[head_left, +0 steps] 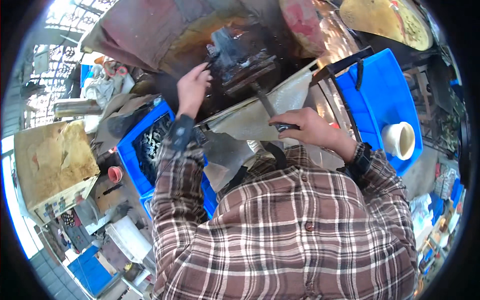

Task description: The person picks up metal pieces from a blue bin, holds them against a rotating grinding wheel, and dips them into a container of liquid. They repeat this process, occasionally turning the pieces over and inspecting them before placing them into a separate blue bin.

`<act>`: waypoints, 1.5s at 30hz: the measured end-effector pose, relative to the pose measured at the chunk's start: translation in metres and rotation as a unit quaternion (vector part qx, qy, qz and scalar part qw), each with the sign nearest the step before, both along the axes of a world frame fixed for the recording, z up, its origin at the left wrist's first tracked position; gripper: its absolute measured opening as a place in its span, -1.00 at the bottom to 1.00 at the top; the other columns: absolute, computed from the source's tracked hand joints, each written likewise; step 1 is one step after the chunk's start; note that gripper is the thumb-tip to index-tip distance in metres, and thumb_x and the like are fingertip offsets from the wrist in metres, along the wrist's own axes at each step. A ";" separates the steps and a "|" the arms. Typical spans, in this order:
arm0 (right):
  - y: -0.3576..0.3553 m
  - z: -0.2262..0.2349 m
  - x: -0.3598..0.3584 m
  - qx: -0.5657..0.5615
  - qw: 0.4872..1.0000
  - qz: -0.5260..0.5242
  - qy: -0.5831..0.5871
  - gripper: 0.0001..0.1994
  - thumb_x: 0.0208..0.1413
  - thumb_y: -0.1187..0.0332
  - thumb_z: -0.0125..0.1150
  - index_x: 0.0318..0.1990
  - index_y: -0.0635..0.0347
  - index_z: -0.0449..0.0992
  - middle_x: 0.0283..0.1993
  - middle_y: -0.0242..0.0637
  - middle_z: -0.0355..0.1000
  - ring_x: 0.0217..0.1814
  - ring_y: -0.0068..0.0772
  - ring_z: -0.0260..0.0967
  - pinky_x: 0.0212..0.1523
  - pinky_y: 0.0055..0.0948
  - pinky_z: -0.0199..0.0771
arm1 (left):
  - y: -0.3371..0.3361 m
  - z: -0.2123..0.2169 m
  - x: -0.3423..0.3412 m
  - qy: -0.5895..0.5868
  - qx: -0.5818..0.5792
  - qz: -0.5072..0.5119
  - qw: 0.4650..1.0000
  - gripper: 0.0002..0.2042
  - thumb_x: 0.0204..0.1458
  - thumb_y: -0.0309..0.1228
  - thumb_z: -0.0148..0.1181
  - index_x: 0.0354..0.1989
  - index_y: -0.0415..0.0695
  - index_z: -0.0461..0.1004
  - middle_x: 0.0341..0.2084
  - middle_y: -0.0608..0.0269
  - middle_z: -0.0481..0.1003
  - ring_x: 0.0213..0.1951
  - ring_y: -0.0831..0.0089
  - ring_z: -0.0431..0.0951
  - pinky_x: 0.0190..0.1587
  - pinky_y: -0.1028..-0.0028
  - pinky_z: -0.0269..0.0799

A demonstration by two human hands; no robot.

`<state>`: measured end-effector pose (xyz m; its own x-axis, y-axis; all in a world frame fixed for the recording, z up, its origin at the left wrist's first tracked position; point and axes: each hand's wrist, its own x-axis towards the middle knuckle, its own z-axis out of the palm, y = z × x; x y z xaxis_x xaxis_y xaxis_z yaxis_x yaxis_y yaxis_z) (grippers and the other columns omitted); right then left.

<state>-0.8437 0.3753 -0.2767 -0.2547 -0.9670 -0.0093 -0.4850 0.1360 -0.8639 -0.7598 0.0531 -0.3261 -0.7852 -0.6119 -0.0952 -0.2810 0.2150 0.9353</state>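
Note:
My right hand (pixel 312 129) is wrapped round the dark handle of a long flat tool (pixel 265 99), perhaps a file or a knife. Its narrow metal strip slants up and left toward a dark, wet-looking ledge (pixel 252 75). At the left of that ledge, my left hand (pixel 192 90) is raised with its fingers drawn together. Something small and dark seems to be at its fingertips, too unclear to name. Just beyond the fingers stands a grey, blurred upright block or wheel edge (pixel 226 46), inside a rust-stained hood (pixel 165 37).
A blue bin (pixel 131 145) of small dark pieces stands by my left forearm. Another blue bin (pixel 372 100), at the right, holds a cream-coloured pot (pixel 400 140). A pale sheet (pixel 245 120) hangs between me and the ledge. A rusty-topped box (pixel 55 160) stands far left.

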 end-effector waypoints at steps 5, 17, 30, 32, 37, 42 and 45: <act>-0.001 0.004 0.000 0.016 0.999 0.015 0.030 -0.62 -0.02 0.35 0.32 0.02 0.07 0.51 -0.20 -0.12 0.52 -0.18 -0.03 0.49 -0.16 -0.25 0.50 | -0.007 -0.031 -0.031 0.045 -0.312 -0.133 0.940 -0.66 -0.02 -0.66 0.08 -0.06 -0.09 0.56 -0.29 0.04 0.57 -0.25 0.20 0.59 -0.14 0.36 0.49; 0.005 -0.002 -0.005 0.003 0.999 0.000 0.035 -0.63 0.00 0.33 0.30 0.02 0.04 0.50 -0.25 -0.18 0.50 -0.25 -0.05 0.49 -0.22 -0.23 0.50 | -0.010 -0.051 -0.044 -0.014 -0.154 -0.219 0.963 -0.58 0.05 -0.74 -0.04 0.03 -0.07 0.54 -0.14 0.07 0.59 -0.11 0.37 0.58 0.00 0.52 0.40; 0.006 -0.001 0.000 -0.055 0.965 0.015 0.254 -0.65 -0.07 0.44 0.24 -0.05 0.03 0.48 -0.43 -0.34 0.40 -0.47 -0.23 0.47 -0.49 -0.32 0.49 | 0.004 0.002 -0.027 -0.112 -0.419 -0.300 0.850 -0.56 -0.06 -0.63 -0.05 0.03 -0.04 0.49 -0.20 0.00 0.54 -0.13 0.01 0.52 -0.07 0.16 0.44; -0.003 0.012 -0.007 -0.065 0.969 0.010 0.239 -0.65 -0.07 0.43 0.25 -0.05 0.03 0.48 -0.38 -0.34 0.44 -0.43 -0.22 0.48 -0.44 -0.32 0.52 | 0.004 0.012 -0.016 -0.083 -0.402 -0.247 0.878 -0.59 -0.05 -0.60 -0.02 0.02 -0.07 0.50 -0.20 -0.02 0.53 -0.13 -0.01 0.52 -0.07 0.17 0.43; -0.074 0.048 -0.036 -0.151 0.969 -0.093 0.172 -0.72 0.00 0.39 0.29 -0.09 0.17 0.52 -0.16 -0.12 0.52 -0.21 -0.08 0.51 -0.19 -0.30 0.50 | -0.013 0.036 0.040 0.026 -0.352 -0.067 0.933 -0.65 0.01 -0.59 0.06 0.02 -0.17 0.48 -0.19 -0.01 0.54 -0.17 0.12 0.56 -0.09 0.31 0.46; -0.163 0.069 -0.090 -0.227 0.949 -0.162 0.145 -0.72 0.05 0.35 0.30 -0.11 0.30 0.53 -0.23 -0.07 0.54 -0.18 -0.16 0.53 -0.16 -0.40 0.48 | -0.005 0.055 0.111 0.055 -0.326 0.051 0.942 -0.76 0.05 -0.60 0.10 -0.09 -0.22 0.53 -0.25 -0.01 0.55 -0.20 0.10 0.57 -0.13 0.34 0.47; -0.199 0.077 -0.118 -0.184 0.961 -0.177 0.108 -0.73 0.08 0.31 0.28 -0.10 0.24 0.56 -0.33 -0.18 0.55 -0.29 -0.45 0.48 -0.21 -0.46 0.45 | 0.006 0.057 0.147 0.034 -0.300 0.087 0.949 -0.78 0.05 -0.61 0.10 -0.12 -0.22 0.54 -0.30 0.02 0.56 -0.26 0.15 0.59 -0.20 0.37 0.49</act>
<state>-0.9613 0.1760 -0.2002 -0.5254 -0.7471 0.4071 -0.6381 0.0294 -0.7694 -0.6131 0.0595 -0.2692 -0.6584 -0.6616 0.3589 -0.3039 0.6700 0.6773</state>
